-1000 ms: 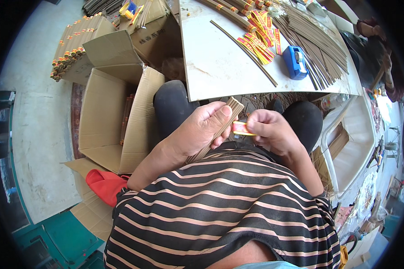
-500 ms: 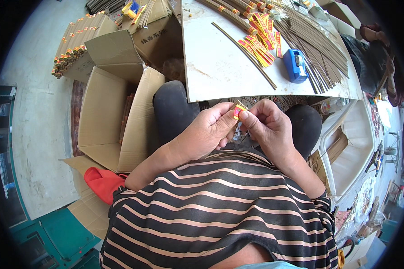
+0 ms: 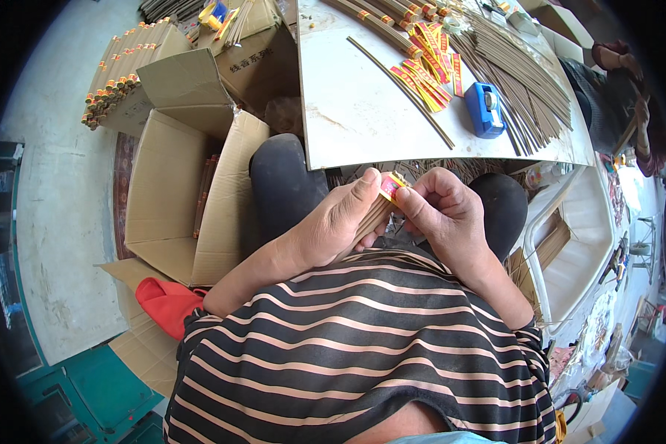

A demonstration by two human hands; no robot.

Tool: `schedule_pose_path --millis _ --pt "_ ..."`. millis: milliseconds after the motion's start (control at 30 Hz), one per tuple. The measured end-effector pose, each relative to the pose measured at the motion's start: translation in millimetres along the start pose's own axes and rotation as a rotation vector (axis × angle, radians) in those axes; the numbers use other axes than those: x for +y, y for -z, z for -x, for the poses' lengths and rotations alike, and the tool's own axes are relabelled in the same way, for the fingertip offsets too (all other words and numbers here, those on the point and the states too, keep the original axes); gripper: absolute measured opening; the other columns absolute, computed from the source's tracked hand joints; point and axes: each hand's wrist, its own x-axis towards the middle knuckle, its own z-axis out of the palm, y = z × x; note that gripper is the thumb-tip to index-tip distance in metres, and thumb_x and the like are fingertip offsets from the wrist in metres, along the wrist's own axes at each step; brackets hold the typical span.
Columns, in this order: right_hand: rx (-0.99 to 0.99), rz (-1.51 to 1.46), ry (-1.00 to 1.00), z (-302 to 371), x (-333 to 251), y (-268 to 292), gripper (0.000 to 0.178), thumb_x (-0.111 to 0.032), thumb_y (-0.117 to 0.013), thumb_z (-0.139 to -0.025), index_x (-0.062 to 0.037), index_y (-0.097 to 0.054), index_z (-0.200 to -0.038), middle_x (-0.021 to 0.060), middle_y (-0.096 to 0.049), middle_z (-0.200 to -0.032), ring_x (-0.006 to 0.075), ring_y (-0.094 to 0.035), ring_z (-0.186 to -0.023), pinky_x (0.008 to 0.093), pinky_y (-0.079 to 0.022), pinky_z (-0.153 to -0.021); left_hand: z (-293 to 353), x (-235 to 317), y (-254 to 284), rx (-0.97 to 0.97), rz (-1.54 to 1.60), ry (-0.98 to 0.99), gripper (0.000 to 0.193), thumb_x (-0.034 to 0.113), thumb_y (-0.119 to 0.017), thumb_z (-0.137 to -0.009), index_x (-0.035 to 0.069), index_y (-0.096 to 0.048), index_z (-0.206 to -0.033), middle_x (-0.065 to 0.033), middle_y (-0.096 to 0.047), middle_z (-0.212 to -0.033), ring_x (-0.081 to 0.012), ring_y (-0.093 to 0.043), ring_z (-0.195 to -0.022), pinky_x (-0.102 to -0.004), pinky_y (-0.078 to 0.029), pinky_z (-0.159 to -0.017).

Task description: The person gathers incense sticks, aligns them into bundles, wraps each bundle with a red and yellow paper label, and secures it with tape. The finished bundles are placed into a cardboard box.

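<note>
My left hand [image 3: 325,226] is wrapped round a bundle of brown incense sticks [image 3: 374,216], held slantwise over my lap, with its thumb raised along the side. A red and yellow paper label [image 3: 391,186] lies around the bundle's upper end. The thumb and fingers of my right hand [image 3: 445,211] are closed at the label's right edge, pressing it against the sticks. On the white table [image 3: 348,118] just beyond are loose red and yellow labels [image 3: 429,78], a blue tape dispenser [image 3: 485,111] and many loose incense sticks [image 3: 525,81].
Left of my knee stands an open cardboard box [image 3: 159,185] with some bundles inside. Labelled bundles [image 3: 122,66] are stacked behind it. A red cloth [image 3: 166,305] lies on a box flap. To the right are a white tub [image 3: 596,259] and another person's hand [image 3: 630,65].
My left thumb has lifted off the label and more of the bundle shows beneath it. The right hand stays pinched at the label's edge.
</note>
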Motion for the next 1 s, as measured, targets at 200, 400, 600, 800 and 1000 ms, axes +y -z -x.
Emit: schedule_pose_path --millis 200,400,600,800,1000 --pt "-0.027 -0.011 -0.002 -0.6 -2.1 2.0 0.019 -0.016 -0.061 -0.087 -0.0011 -0.054 -0.076 -0.0002 -0.056 -0.062 0.0029 -0.052 -0.056 0.0168 -0.043 -0.048 -3.8 -4.5 -3.3 0.039 -0.040 0.003 0.053 0.046 -0.027 -0.096 0.000 -0.045 -0.116 -0.0034 -0.051 -0.079 -0.0051 -0.044 -0.061 -0.0158 -0.037 -0.051" --pt "-0.050 -0.035 -0.003 -1.1 -0.8 3.2 0.019 -0.016 -0.060 -0.087 -0.0010 -0.054 -0.077 0.0000 -0.056 -0.064 0.0031 -0.053 -0.057 0.0166 -0.044 -0.050 -6.0 -3.3 -8.1 0.096 0.008 -0.003 0.045 0.041 -0.030 -0.097 0.001 -0.050 -0.106 0.0007 -0.045 -0.064 -0.0039 -0.040 -0.053 -0.0148 -0.035 -0.048" --pt "-0.054 -0.103 0.010 -0.9 5.5 3.9 0.018 -0.015 -0.061 -0.087 -0.0013 -0.054 -0.077 0.0000 -0.057 -0.067 0.0033 -0.054 -0.059 0.0166 -0.046 -0.051 -5.5 -1.7 -8.1 0.099 -0.008 0.012 0.043 0.038 -0.030 -0.098 0.001 -0.050 -0.106 0.0001 -0.045 -0.064 -0.0040 -0.040 -0.053 -0.0151 -0.035 -0.048" --pt "-0.051 -0.128 0.003 -1.3 8.1 5.8 0.019 -0.016 -0.062 -0.086 -0.0021 -0.054 -0.075 0.0005 -0.058 -0.064 0.0031 -0.054 -0.057 0.0162 -0.045 -0.049 -7.4 -3.9 -6.8 0.092 0.066 0.039 0.040 0.037 -0.032 -0.098 0.001 -0.051 -0.101 0.0002 -0.046 -0.062 -0.0040 -0.040 -0.050 -0.0147 -0.035 -0.046" --pt "-0.058 -0.080 -0.059 -2.1 9.4 11.5 0.022 -0.017 -0.065 -0.084 -0.0029 -0.052 -0.073 0.0016 -0.057 -0.061 0.0031 -0.052 -0.053 0.0157 -0.041 -0.044 -6.1 1.4 -13.3 0.125 0.065 0.063 0.039 0.037 -0.033 -0.097 0.003 -0.052 -0.099 0.0005 -0.048 -0.062 -0.0030 -0.041 -0.049 -0.0139 -0.035 -0.045"
